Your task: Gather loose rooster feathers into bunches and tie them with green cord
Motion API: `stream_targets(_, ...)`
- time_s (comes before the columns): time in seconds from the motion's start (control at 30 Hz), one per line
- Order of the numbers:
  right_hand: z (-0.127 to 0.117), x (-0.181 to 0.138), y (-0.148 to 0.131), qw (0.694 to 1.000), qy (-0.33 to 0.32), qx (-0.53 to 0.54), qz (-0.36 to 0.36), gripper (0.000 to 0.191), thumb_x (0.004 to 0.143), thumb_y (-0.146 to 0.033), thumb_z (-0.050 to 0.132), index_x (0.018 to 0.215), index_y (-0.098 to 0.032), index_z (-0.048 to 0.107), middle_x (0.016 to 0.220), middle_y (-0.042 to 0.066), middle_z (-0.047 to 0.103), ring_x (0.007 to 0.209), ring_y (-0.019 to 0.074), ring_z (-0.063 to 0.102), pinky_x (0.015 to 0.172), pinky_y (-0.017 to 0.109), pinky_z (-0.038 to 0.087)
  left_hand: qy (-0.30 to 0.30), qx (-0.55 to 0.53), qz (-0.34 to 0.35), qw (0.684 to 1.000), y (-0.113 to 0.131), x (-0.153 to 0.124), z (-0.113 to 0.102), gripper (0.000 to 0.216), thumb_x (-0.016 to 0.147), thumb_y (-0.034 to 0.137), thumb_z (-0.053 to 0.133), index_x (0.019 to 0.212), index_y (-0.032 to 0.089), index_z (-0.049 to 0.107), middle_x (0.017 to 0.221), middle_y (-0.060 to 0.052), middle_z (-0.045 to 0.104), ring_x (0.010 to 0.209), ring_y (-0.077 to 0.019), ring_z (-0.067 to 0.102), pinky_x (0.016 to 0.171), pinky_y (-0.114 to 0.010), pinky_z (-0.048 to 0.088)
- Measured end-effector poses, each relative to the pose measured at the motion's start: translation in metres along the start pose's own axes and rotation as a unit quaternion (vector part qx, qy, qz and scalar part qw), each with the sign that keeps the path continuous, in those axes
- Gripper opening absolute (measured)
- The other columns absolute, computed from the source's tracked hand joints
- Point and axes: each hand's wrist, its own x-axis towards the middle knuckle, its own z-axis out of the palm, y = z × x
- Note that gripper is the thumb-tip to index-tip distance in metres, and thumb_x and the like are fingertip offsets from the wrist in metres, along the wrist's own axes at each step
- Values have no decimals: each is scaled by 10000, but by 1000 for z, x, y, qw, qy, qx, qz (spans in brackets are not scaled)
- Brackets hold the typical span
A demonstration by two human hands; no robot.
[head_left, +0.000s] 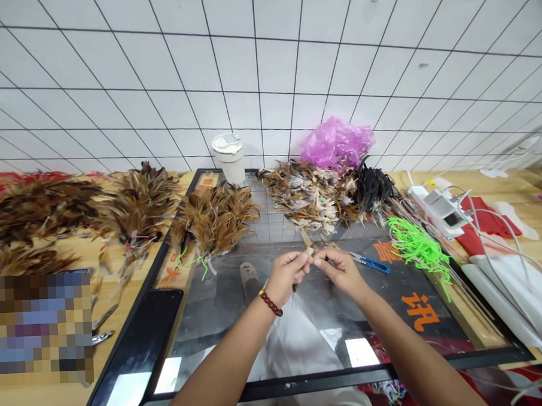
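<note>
Over the middle of a black-framed glass panel (239,306), my two hands meet with their fingertips almost touching. My left hand (288,275), with a dark red bead bracelet on its wrist, is closed in a pinch on a small brown feather (306,238) whose tip points away from me. The thumb and forefinger of my right hand (339,270) are pinched together right beside the feather's pale end; whatever lies between them is too small to make out. Just past my right hand lie blue-handled thread snips (373,264). Bright green strings (419,250) are heaped farther right.
Feather bunches (218,217) lie left of centre, and mixed feathers (309,192) sit beyond my hands. A white lidded cup (230,160) and purple plastic bag (338,141) stand by the tiled wall. A phone (140,346) rests front left; a power strip (442,210) with cables lies right.
</note>
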Motion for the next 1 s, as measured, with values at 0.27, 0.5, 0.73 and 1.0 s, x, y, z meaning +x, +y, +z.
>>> stream_targets(0.27,8,0,1,997,72,17,-12,159,872,-326,578,808,-227,684,795,39,636,771,175,576,733,318,437,-55,-145,-115,981,13,1,-8,278,615,288,794,727,94,631,647,11,482,446,3,326,386,-139,138)
stream_targets(0.5,11,-3,2,979,110,155,70,253,844,-385,604,1072,-276,607,1011,40,591,737,142,529,673,285,443,-68,-225,-138,962,13,0,-7,185,659,226,715,766,101,631,694,-16,553,430,-4,280,355,-138,150)
stream_targets(0.73,16,-1,-4,956,17,251,150,322,766,-424,681,1025,-237,638,940,32,621,688,122,508,648,264,436,-48,-212,-100,971,12,0,-4,195,648,224,716,760,90,631,678,-3,547,422,1,298,361,-139,159)
stream_targets(1.0,11,2,-1,926,57,321,189,226,756,-407,677,750,-194,603,738,7,598,599,109,472,588,254,394,6,-146,-33,989,10,-2,2,214,619,256,730,723,98,631,715,-26,591,426,3,347,382,-138,164)
